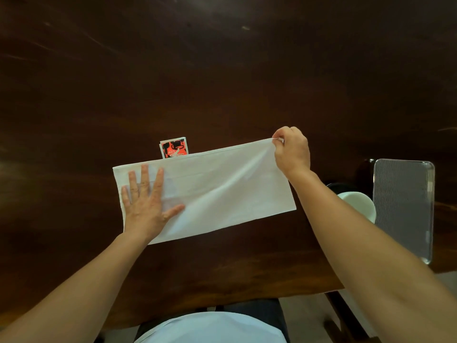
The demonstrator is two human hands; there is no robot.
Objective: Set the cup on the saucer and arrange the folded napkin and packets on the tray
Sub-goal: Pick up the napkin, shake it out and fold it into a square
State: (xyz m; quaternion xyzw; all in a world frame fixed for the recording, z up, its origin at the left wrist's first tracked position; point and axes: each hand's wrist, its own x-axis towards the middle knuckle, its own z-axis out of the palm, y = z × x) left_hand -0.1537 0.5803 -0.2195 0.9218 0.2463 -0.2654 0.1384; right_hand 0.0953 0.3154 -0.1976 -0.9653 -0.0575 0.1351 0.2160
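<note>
The white napkin [222,189] lies in the middle of the surface [222,70]. It is folded into one long strip. Its left end lies flat. Its far right corner is lifted a little, and the cloth there has soft folds.

A small red and black packet [174,147] peeks out from behind the far edge of the napkin. Its lower part is hidden by the cloth.

The white cup [361,201] is off to the right, just beside the left edge of the tray [405,206]. The right arm hides part of the cup. A dark round thing [343,187] shows at the cup's far side. I cannot tell if it is the saucer. The tray is grey with thin lines on it and round corners. It sits near the right end of the surface.

The surface is dark brown wood and a bit shiny. A pale floor [309,315] shows past its near edge.

The left grip [146,201] lies flat on the left end of the napkin, with straight fingers spread wide. The right grip [293,149] pinches the far right corner of the napkin between thumb and fingers. Both bare arms reach out from the bottom of the view, over a light shirt [212,328].
</note>
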